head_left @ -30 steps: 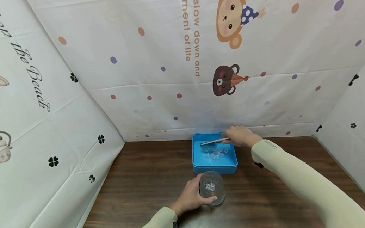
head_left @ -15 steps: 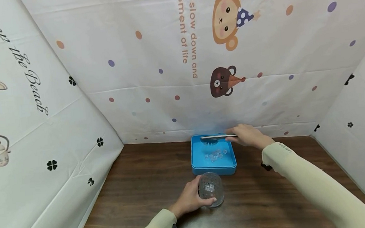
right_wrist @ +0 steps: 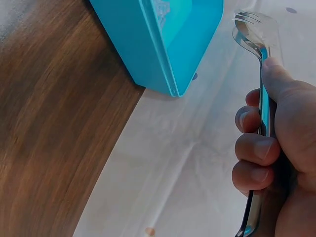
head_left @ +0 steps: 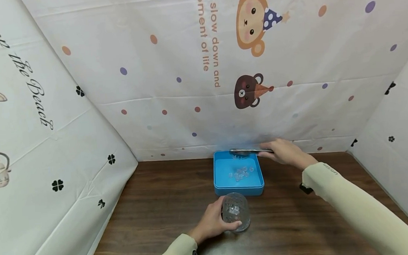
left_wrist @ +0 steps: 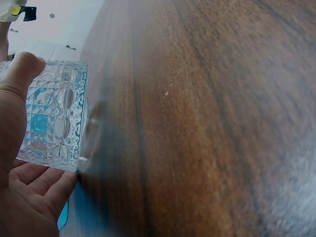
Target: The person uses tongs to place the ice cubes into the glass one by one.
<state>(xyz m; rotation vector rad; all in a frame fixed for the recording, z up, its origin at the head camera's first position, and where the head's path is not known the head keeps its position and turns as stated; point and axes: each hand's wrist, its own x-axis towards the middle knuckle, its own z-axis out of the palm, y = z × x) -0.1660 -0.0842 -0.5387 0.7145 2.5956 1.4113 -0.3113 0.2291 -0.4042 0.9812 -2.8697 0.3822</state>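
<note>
My left hand (head_left: 213,219) grips a cut-glass tumbler (head_left: 239,212) on the table, thumb on its near side and fingers round the far left. Some clear pieces show through the tumbler. In the left wrist view the glass (left_wrist: 61,113) stands between thumb and fingers. My right hand (head_left: 285,152) holds metal serving tongs (head_left: 242,151) over the back right of a blue box (head_left: 239,190). Several clear cubes (head_left: 241,174) lie inside the box. In the right wrist view, fingers curl round the tongs (right_wrist: 253,210), whose head shows a fork side and a rounded spoon side, close together.
A dark wood-grain table (head_left: 166,201) carries the box and the tumbler. Right behind the box rises a white printed cloth wall (head_left: 175,121), with further cloth walls at left and right. The box lies just beyond the tumbler.
The right hand has drawn the tongs back and to the right, away from the clear cubes and over the box's rear edge. The left hand stays on the tumbler.
</note>
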